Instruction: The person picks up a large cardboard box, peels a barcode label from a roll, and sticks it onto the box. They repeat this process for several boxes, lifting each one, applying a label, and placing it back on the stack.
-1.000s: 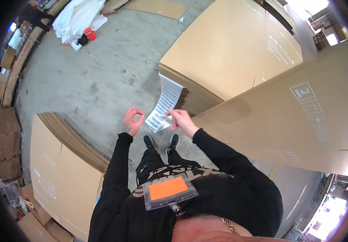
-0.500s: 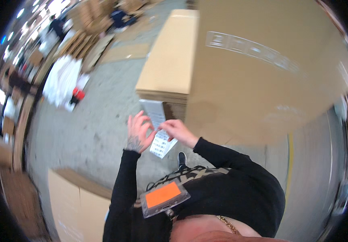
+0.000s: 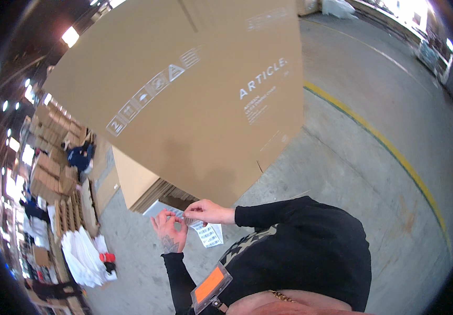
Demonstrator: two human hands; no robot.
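A white strip of printed labels [image 3: 211,235] hangs in front of me, its lower part dangling free below my fingers. My left hand [image 3: 170,230] is closed in a pinch at the strip's upper part, thumb against fingertips. Beside it, my right hand [image 3: 208,212] pinches the strip from the right, fingertips close to the left thumb. Whether a single label is lifted off there is too small to tell. Just beyond both hands stands a large brown cardboard carton [image 3: 195,136] with white printing. Stacked flat cardboard [image 3: 137,181] shows its layered edges behind my left hand.
Grey concrete floor [image 3: 342,173] with a curved yellow line [image 3: 394,155] lies to the right. At the left are a white sheet-like heap [image 3: 82,257], wooden pallets [image 3: 74,210] and stacked cartons [image 3: 53,176]. A person in dark blue [image 3: 81,156] is farther off.
The view has swung to the right, so the carton and floor clutter sit farther left in it. Both hands stay together at the label strip.
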